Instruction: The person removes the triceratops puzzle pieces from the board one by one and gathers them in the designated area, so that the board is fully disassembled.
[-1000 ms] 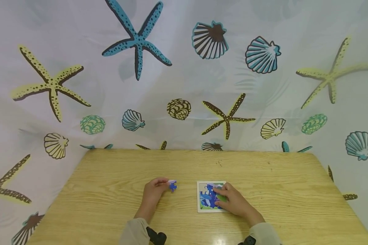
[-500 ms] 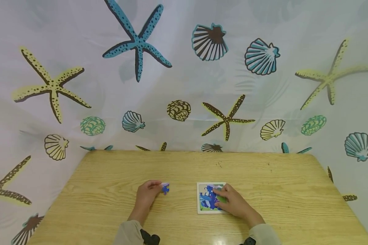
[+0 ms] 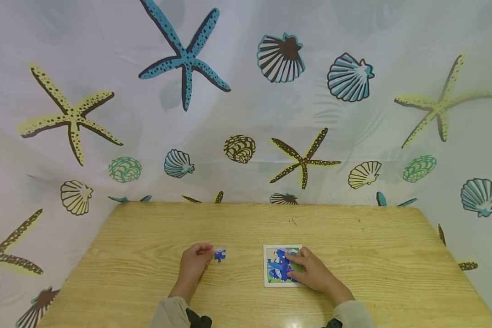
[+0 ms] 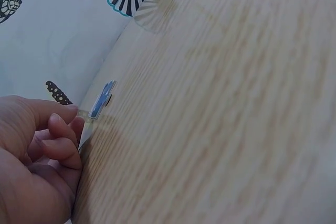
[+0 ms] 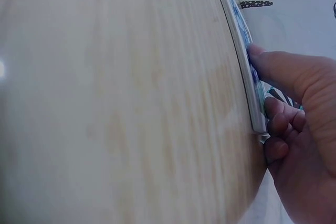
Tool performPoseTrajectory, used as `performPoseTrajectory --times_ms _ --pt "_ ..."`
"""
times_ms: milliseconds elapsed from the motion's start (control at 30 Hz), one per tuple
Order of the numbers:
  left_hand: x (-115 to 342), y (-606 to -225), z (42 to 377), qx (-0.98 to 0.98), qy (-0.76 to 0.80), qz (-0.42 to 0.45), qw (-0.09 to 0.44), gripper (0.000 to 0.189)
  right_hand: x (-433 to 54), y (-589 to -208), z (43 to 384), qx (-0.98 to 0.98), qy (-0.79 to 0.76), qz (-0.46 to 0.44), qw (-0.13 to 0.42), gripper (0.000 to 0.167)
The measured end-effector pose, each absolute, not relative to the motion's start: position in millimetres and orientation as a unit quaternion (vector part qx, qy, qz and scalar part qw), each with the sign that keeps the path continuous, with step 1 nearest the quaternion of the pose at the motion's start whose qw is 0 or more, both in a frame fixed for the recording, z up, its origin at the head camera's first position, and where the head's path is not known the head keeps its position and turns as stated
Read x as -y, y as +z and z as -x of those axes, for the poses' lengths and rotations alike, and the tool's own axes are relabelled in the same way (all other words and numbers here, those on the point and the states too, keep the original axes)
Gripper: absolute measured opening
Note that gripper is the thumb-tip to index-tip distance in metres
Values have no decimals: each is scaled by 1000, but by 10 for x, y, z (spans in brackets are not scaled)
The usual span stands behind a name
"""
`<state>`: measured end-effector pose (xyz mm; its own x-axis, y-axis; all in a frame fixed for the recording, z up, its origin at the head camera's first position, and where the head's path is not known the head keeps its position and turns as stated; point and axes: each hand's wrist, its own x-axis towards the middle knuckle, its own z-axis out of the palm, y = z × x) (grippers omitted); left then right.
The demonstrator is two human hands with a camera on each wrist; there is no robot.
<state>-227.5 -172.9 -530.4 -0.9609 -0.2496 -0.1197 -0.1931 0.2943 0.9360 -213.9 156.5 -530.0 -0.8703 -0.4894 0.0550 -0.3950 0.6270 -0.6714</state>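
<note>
My left hand (image 3: 196,260) holds a small blue-and-lavender jigsaw piece (image 3: 220,255) at its fingertips, left of the puzzle. In the left wrist view the piece (image 4: 103,99) appears nearly edge-on, low over the tabletop, just past the thumb tip. A square jigsaw puzzle (image 3: 265,269) with a pale frame lies flat, showing a blue creature on green. Its upper left corner has a bare gap. My right hand (image 3: 313,272) grips the puzzle's right side. In the right wrist view the thumb (image 5: 278,66) presses the picture face, and the other fingers curl against the frame's edge.
The wooden table (image 3: 156,228) extends around both hands. Behind it and along the sides hangs a white curtain (image 3: 238,109) printed with starfish and shells. Dark wrist devices sit at both light sleeves (image 3: 170,313).
My left hand has moved left with the jigsaw piece, away from the puzzle, and has come slightly nearer. The right hand and the puzzle have stayed in place.
</note>
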Motion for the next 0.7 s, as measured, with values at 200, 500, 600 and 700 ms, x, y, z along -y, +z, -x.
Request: performPoseTrajectory --times_ms 200,500,600,700 --pt "1748 -5321 2272 788 -600 -140 7 22 -1566 -5317 2138 -900 -358 240 68 51" --pt "1701 -5301 2280 805 -579 -128 15 23 -1578 -5331 2151 -906 -352 227 68 54" --pt "1643 -5261 2286 808 -577 -120 11 24 -1576 -5333 2160 -909 -345 221 70 59" --pt "1540 -5201 2290 803 -587 -102 -15 26 -1574 -5332 2166 -911 -344 217 73 61"
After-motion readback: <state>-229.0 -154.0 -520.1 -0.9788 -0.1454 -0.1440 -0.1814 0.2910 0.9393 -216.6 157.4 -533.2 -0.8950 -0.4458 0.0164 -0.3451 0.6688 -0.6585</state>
